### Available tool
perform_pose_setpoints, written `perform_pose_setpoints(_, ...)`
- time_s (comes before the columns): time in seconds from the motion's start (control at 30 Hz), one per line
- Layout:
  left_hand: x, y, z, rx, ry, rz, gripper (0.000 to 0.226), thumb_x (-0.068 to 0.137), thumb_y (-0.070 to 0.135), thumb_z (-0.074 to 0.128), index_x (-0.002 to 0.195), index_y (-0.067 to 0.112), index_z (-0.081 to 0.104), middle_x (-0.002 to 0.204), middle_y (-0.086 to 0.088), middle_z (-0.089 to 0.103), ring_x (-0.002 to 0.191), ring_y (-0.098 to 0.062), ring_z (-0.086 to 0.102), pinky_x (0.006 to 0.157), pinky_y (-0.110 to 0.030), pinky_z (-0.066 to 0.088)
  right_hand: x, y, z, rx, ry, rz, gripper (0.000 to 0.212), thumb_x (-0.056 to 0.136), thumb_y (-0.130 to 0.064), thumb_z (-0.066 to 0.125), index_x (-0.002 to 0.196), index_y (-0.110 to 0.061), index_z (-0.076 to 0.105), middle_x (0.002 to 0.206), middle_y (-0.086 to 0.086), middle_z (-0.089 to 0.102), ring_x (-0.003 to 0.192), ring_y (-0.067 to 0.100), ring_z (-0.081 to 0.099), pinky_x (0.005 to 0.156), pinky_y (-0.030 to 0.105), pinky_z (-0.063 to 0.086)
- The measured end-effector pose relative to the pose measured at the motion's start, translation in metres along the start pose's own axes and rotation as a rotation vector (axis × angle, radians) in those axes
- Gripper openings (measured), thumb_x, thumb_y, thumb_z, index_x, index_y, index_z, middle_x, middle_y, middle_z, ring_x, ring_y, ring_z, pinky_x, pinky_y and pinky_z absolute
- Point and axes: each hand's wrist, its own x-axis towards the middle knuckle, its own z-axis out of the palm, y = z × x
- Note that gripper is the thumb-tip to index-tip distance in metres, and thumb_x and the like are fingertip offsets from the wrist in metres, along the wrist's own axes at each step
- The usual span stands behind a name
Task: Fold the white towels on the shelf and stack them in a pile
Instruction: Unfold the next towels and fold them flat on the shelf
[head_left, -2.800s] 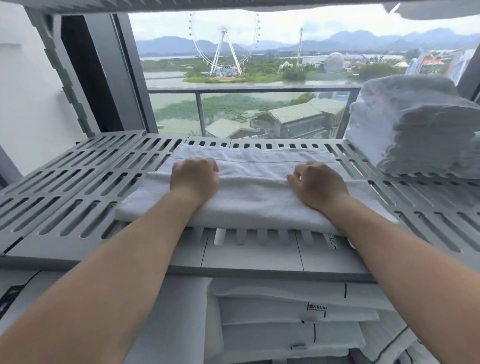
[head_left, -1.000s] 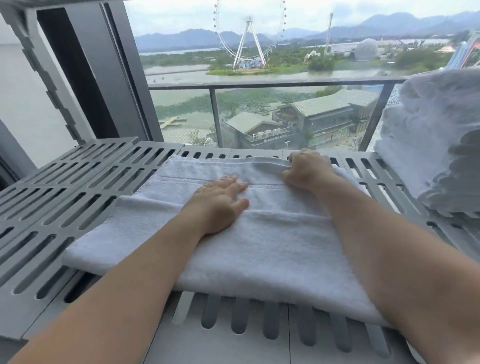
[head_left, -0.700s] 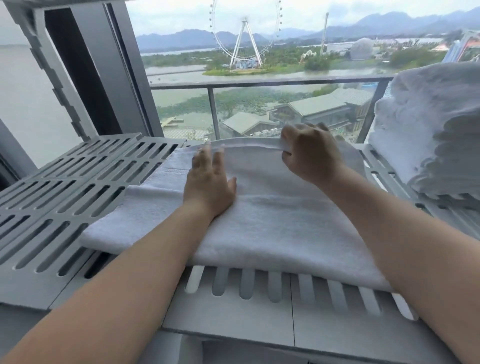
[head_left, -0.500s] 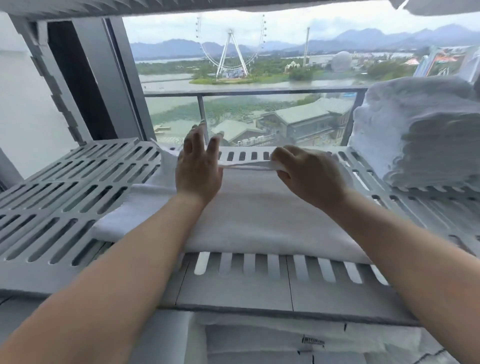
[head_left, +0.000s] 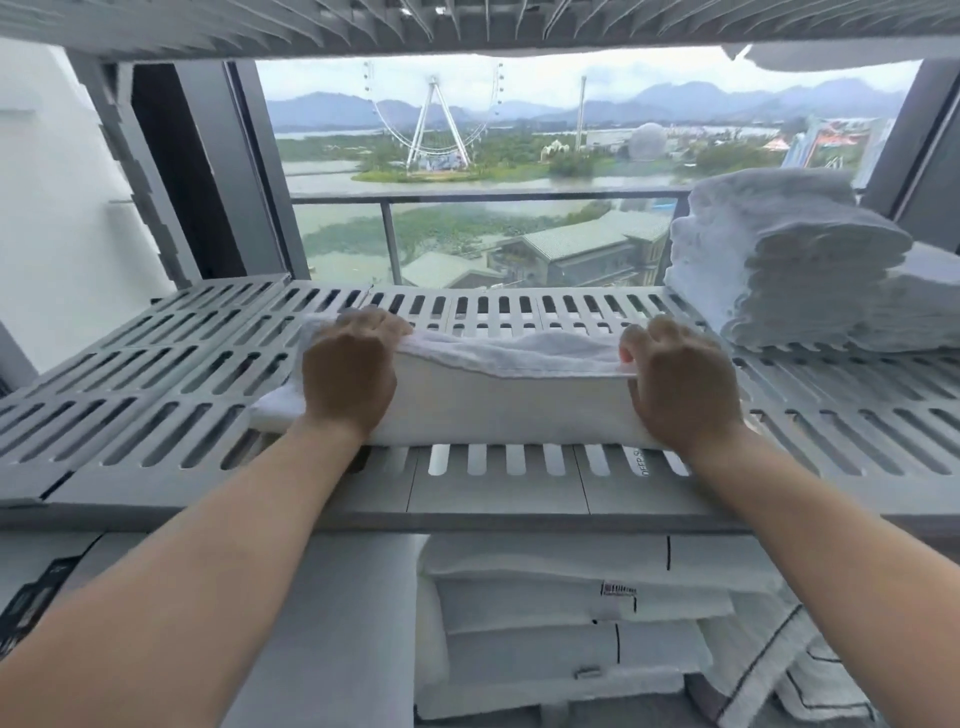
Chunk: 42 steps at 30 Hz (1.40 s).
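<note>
A white towel (head_left: 506, 400) lies across the middle of the grey slatted shelf (head_left: 156, 374), folded into a long narrow band. My left hand (head_left: 349, 375) grips its left end, fingers curled over the far edge. My right hand (head_left: 680, 387) grips the right end the same way. The far edge is lifted and folded toward me. A pile of folded white towels (head_left: 779, 270) stands at the shelf's right, apart from both hands.
Another slatted shelf (head_left: 467, 26) hangs close overhead. Below the front edge, folded white linens with black trim (head_left: 571, 613) fill the lower shelf. A window with a railing is behind the shelf. The left half of the shelf is bare slats.
Both hands took hold of the towel's far edge, spread out to its two ends and pulled it toward me, making the towel narrower. The camera view dropped lower.
</note>
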Motion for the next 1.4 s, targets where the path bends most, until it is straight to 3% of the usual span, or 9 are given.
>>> perform_pose_setpoints(0.27,-0.007,-0.023,-0.028,0.100,0.033,-0.119,0.044,0.079,-0.016,0.049,0.101,0.011,0.077,0.093,-0.013,0.071,0.084,-0.035,0.064,0.074,-0.044,0.050,-0.014,-0.002,0.005,0.060,0.106,0.222,0.025,0.076,0.004,0.053,0.087,-0.012,0.067,0.088,0.013,0.065,0.085,0.034,0.059,0.078,0.042,0.041)
perform_pose_setpoints(0.43,-0.036,-0.021,-0.020,0.131,-0.227,-0.128,0.041,0.092,-0.006,0.042,0.109,0.017,0.072,0.112,-0.013,0.069,0.092,-0.033,0.065,0.070,-0.040,0.051,-0.022,-0.001,0.002,0.024,0.115,0.204,0.036,0.069,0.008,0.053,0.091,-0.014,0.070,0.082,0.011,0.066,0.084,0.033,0.059,0.080,0.042,0.040)
perform_pose_setpoints(0.6,-0.032,-0.032,-0.021,0.201,-0.313,-0.134,0.037,0.092,-0.004,0.042,0.101,0.015,0.072,0.104,-0.012,0.066,0.090,-0.033,0.065,0.066,-0.038,0.048,-0.034,0.001,-0.005,-0.074,0.094,0.167,0.026,0.068,0.006,0.055,0.079,-0.010,0.072,0.073,0.010,0.064,0.079,0.033,0.055,0.076,0.041,0.037)
perform_pose_setpoints(0.83,-0.012,-0.003,-0.033,-0.130,-0.362,-0.126,0.044,0.089,-0.003,0.046,0.086,0.031,0.074,0.122,-0.006,0.071,0.105,-0.027,0.067,0.086,-0.039,0.051,-0.045,-0.003,-0.018,0.109,0.048,0.114,0.038,0.088,-0.036,0.037,0.071,-0.022,0.068,0.063,-0.002,0.063,0.061,0.023,0.058,0.082,0.038,0.041)
perform_pose_setpoints(0.97,-0.007,0.039,-0.031,-0.336,-0.295,-0.062,0.040,0.084,-0.001,0.047,0.086,0.028,0.074,0.106,-0.001,0.076,0.090,-0.021,0.069,0.072,-0.031,0.052,-0.028,-0.010,-0.033,0.035,-0.057,0.152,0.068,0.102,-0.056,0.019,0.057,-0.020,0.055,0.049,-0.003,0.045,0.045,0.019,0.044,0.081,0.041,0.044)
perform_pose_setpoints(1.1,0.011,0.070,-0.016,-0.376,-0.256,-0.028,0.032,0.094,0.012,0.045,0.099,0.024,0.074,0.100,0.003,0.075,0.088,-0.021,0.068,0.075,-0.035,0.057,0.000,-0.027,-0.036,0.175,-0.049,0.180,0.040,0.100,-0.031,0.041,0.069,-0.015,0.061,0.060,0.003,0.056,0.060,0.025,0.055,0.086,0.044,0.051)
perform_pose_setpoints(1.23,0.033,0.083,0.006,-0.336,-0.355,-0.024,0.030,0.097,0.029,0.049,0.122,0.026,0.066,0.118,-0.001,0.071,0.106,-0.025,0.065,0.089,-0.040,0.053,0.018,-0.050,-0.020,0.418,-0.243,0.033,0.032,0.097,-0.023,0.047,0.123,-0.019,0.066,0.122,0.008,0.066,0.113,0.028,0.060,0.096,0.041,0.049)
perform_pose_setpoints(1.33,0.024,0.074,0.024,-0.185,-0.758,0.000,0.060,0.099,0.062,0.033,0.152,0.035,0.037,0.159,-0.003,0.038,0.146,-0.026,0.035,0.119,-0.055,0.023,0.018,-0.052,0.006,0.405,-0.546,0.005,0.054,0.101,-0.050,0.033,0.152,-0.031,0.035,0.159,0.001,0.033,0.147,0.023,0.028,0.120,0.044,0.023)
perform_pose_setpoints(1.4,0.013,0.067,0.033,-0.118,-0.885,-0.035,0.071,0.092,0.077,0.012,0.156,0.046,0.011,0.168,0.003,0.009,0.155,-0.027,0.005,0.119,-0.065,-0.004,0.018,-0.047,0.021,0.349,-0.654,-0.015,0.063,0.098,-0.063,0.021,0.156,-0.038,0.018,0.165,-0.005,0.013,0.152,0.018,0.009,0.123,0.043,0.005)
